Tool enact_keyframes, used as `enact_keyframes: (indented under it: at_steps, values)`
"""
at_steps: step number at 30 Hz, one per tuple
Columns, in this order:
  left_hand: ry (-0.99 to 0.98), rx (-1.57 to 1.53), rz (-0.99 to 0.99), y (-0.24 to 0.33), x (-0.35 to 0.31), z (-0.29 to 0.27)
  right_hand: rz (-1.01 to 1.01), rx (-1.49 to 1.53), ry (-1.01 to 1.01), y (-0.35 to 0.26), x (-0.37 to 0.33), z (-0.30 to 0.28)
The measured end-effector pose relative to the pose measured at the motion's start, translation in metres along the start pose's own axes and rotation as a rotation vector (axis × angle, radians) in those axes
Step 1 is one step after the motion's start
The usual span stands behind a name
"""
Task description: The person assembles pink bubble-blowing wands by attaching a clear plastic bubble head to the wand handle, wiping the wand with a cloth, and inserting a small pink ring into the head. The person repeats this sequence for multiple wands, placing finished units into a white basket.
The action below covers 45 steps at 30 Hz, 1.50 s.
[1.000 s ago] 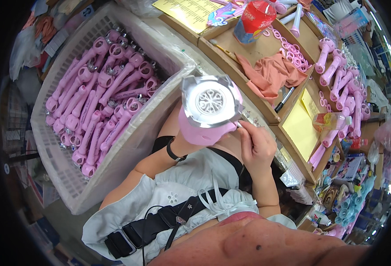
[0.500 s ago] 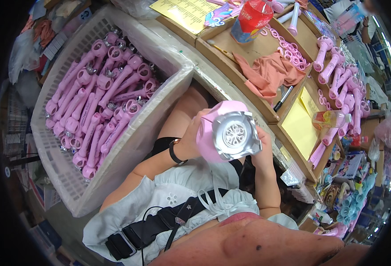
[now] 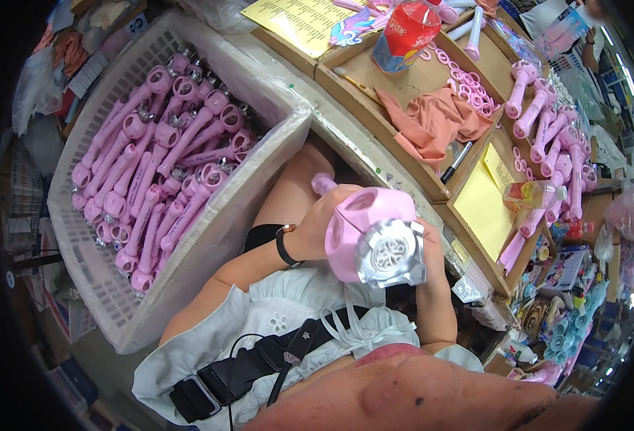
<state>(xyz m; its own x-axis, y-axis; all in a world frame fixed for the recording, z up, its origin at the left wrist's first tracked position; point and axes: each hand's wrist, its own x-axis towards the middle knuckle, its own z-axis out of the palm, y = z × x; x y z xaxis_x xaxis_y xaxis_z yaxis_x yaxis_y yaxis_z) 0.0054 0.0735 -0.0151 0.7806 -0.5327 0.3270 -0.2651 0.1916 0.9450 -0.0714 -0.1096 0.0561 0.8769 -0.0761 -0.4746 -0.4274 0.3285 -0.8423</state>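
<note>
A pink toy wand (image 3: 346, 248) is held up in front of my lap, its wide head tilted toward me. The silver cap (image 3: 392, 253) on its end has a flower-like pattern of holes in the middle, and an oval opening shows in the pink shell. My left hand (image 3: 323, 219) is closed round the wand behind the head; the handle's rounded end sticks out past it. My right hand (image 3: 432, 248) grips the far right side of the head by the silver cap, its fingers partly hidden behind it.
On my left stands a white plastic basket (image 3: 180, 287) with many similar pink wands (image 3: 166, 136). The workbench at right bears cardboard trays (image 3: 403, 169) with an orange cloth (image 3: 439, 122), pink rings (image 3: 471, 90), a marker (image 3: 456, 161), bottles (image 3: 405, 36), and more pink wands (image 3: 547, 115).
The wand's head has tipped downward and moved slightly lower right, so the oval opening and handle end now show. Both hands keep their hold on it.
</note>
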Motion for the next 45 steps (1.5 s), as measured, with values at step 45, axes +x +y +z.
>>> enact_keyframes:
  at_steps: [45]
  values:
    - [-0.434,0.197,0.364,-0.001,0.019,-0.003,0.418,0.389,-0.194,0.034,-0.004,-0.037]
